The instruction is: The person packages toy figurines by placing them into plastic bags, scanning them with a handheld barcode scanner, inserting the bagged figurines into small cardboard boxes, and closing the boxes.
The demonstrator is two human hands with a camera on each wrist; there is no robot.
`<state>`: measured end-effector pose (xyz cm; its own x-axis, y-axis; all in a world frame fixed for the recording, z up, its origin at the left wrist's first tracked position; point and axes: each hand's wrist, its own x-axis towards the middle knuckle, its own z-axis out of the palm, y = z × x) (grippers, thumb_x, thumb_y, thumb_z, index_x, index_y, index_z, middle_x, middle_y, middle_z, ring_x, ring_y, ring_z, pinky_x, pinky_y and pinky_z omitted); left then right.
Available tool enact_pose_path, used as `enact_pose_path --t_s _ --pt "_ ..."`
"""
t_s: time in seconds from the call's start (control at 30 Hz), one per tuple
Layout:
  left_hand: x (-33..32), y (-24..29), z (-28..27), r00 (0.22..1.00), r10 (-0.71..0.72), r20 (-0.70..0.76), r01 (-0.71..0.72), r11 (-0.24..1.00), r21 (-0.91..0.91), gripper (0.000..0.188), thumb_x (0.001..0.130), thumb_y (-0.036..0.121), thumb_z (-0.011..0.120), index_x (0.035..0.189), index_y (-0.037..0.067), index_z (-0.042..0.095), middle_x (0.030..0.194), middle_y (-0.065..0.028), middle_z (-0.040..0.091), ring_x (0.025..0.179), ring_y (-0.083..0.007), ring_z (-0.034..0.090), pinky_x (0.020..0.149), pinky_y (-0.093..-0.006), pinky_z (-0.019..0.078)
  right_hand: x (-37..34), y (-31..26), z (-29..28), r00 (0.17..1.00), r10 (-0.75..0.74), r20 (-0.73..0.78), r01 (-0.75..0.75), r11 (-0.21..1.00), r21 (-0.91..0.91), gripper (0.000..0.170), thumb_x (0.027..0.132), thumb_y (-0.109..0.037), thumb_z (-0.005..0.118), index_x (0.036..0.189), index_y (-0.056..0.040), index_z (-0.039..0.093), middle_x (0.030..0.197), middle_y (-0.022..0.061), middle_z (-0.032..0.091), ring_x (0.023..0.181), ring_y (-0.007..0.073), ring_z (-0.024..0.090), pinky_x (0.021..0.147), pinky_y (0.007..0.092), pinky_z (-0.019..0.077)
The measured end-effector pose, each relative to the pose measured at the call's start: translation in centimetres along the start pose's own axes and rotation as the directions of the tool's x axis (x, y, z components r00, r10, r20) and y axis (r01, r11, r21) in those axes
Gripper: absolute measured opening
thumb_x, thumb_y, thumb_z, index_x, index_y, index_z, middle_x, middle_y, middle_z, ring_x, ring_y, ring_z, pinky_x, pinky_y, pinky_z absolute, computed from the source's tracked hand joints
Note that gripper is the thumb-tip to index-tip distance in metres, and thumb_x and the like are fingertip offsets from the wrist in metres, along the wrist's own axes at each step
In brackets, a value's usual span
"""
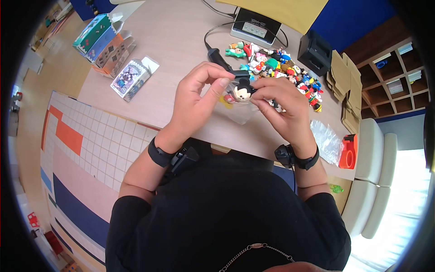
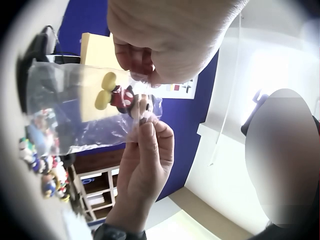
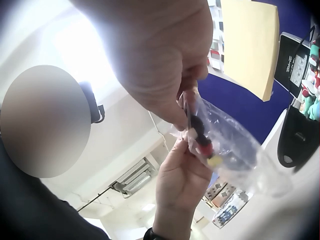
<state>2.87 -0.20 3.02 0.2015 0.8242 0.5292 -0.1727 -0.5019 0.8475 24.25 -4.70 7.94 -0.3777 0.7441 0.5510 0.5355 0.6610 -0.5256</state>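
Observation:
A small Mickey Mouse figurine (image 1: 242,93) with black ears, red shorts and yellow shoes is inside a clear plastic bag (image 2: 62,95). My left hand (image 1: 198,99) pinches one side of the bag's edge between thumb and fingers, close to the figurine's head. On the opposite side, my right hand (image 1: 286,103) pinches the same edge with thumb and fingertips. Both hands hold the bag up over the near part of the table. In the right wrist view the bag's far end hangs away from the fingers, and the figurine's head is partly hidden by them.
Several colourful figurines (image 1: 281,68) lie heaped behind the right hand. A black handheld device (image 1: 218,59) sits behind the bag. Printed boxes (image 1: 131,78) stand at the left; plastic bags (image 1: 324,140) and an orange tape dispenser (image 1: 348,152) lie near the right edge. Flattened cardboard (image 1: 346,88) is farther back.

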Motion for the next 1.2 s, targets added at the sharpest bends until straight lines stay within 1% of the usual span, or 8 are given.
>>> enact_pose_path --t_s 0.17,0.3,0.4,0.47,0.6,0.67,0.77,1.2 --pt "-0.3 0.2 0.2 0.995 -0.051 0.084 0.053 0.998 -0.019 0.010 0.097 0.008 0.061 0.100 0.000 0.067 0.099 -0.0062 0.063 0.091 -0.0117 0.059 0.083 -0.0266 0.0479 0.7 -0.5 -0.5 0.960 -0.231 0.157 0.248 0.964 -0.097 0.017 0.074 -0.004 0.074 0.088 -0.0062 0.065 0.114 0.0082 0.069 0.099 0.0304 0.062 0.090 0.0417 0.0476" --pt "-0.3 0.1 0.1 0.998 -0.042 0.056 0.043 0.999 -0.001 0.012 0.098 0.010 0.060 0.103 0.000 0.065 0.100 -0.0050 0.063 0.091 -0.0105 0.058 0.083 -0.0264 0.0471 0.6 -0.1 -0.7 0.985 -0.172 0.022 0.174 0.974 -0.143 0.015 0.079 -0.004 0.074 0.089 -0.0062 0.063 0.120 0.0099 0.066 0.099 0.0286 0.061 0.091 0.0400 0.0483" --pt "-0.4 0.7 0.3 0.996 -0.069 0.052 0.073 0.993 -0.094 0.013 0.100 0.009 0.058 0.106 0.000 0.064 0.101 -0.0039 0.063 0.094 -0.0095 0.057 0.084 -0.0259 0.0470 -0.8 1.1 0.5 0.991 0.101 -0.085 -0.076 0.964 0.253 0.017 0.084 -0.004 0.072 0.096 -0.0062 0.061 0.119 0.0111 0.064 0.100 0.0239 0.063 0.089 0.0360 0.0491" --pt "-0.4 0.7 0.4 0.997 -0.069 0.039 0.075 0.984 -0.161 0.013 0.100 0.009 0.057 0.108 0.000 0.063 0.102 -0.0033 0.064 0.095 -0.0091 0.058 0.085 -0.0253 0.0471 -1.4 0.4 0.8 0.910 0.415 -0.020 -0.348 0.787 0.509 0.019 0.088 -0.004 0.070 0.103 -0.0054 0.058 0.111 0.0103 0.063 0.098 0.0194 0.064 0.087 0.0319 0.0494" --pt "-0.5 0.6 0.3 0.991 -0.111 0.075 0.124 0.974 -0.190 0.014 0.100 0.008 0.057 0.110 0.000 0.063 0.102 -0.0032 0.065 0.096 -0.0092 0.059 0.086 -0.0253 0.0474 -0.8 -0.4 1.2 0.909 0.398 -0.125 -0.282 0.806 0.520 0.027 0.086 -0.003 0.071 0.109 -0.0040 0.057 0.101 0.0075 0.063 0.092 0.0159 0.064 0.086 0.0300 0.0491" --pt "-0.6 0.7 0.4 0.986 -0.135 0.096 0.148 0.980 -0.133 0.016 0.099 0.008 0.059 0.112 -0.001 0.063 0.099 -0.0041 0.066 0.095 -0.0094 0.060 0.086 -0.0264 0.0480 -0.2 -1.2 0.6 0.973 0.222 -0.061 -0.209 0.963 0.169 0.022 0.085 -0.003 0.071 0.104 -0.0031 0.061 0.091 0.0059 0.064 0.085 0.0155 0.063 0.080 0.0300 0.0487" --pt "-0.6 0.3 0.7 0.985 -0.100 0.144 0.102 0.995 -0.010 0.016 0.096 0.007 0.062 0.109 -0.001 0.065 0.096 -0.0054 0.066 0.094 -0.0100 0.061 0.086 -0.0278 0.0489 -0.4 0.2 1.5 0.996 0.084 0.007 -0.084 0.996 0.014 0.013 0.085 -0.005 0.071 0.095 -0.0030 0.065 0.084 0.0054 0.065 0.079 0.0171 0.061 0.075 0.0311 0.0462" --pt "-0.1 1.0 0.6 0.968 0.016 0.250 -0.039 0.995 0.088 0.006 0.089 0.004 0.064 0.092 -0.001 0.062 0.092 -0.0101 0.064 0.086 -0.0194 0.061 0.081 -0.0301 0.0484 -0.4 -0.2 2.4 0.991 0.117 -0.071 -0.107 0.985 0.135 0.009 0.084 -0.009 0.071 0.086 -0.0039 0.064 0.081 0.0061 0.063 0.075 0.0210 0.058 0.073 0.0327 0.0429"
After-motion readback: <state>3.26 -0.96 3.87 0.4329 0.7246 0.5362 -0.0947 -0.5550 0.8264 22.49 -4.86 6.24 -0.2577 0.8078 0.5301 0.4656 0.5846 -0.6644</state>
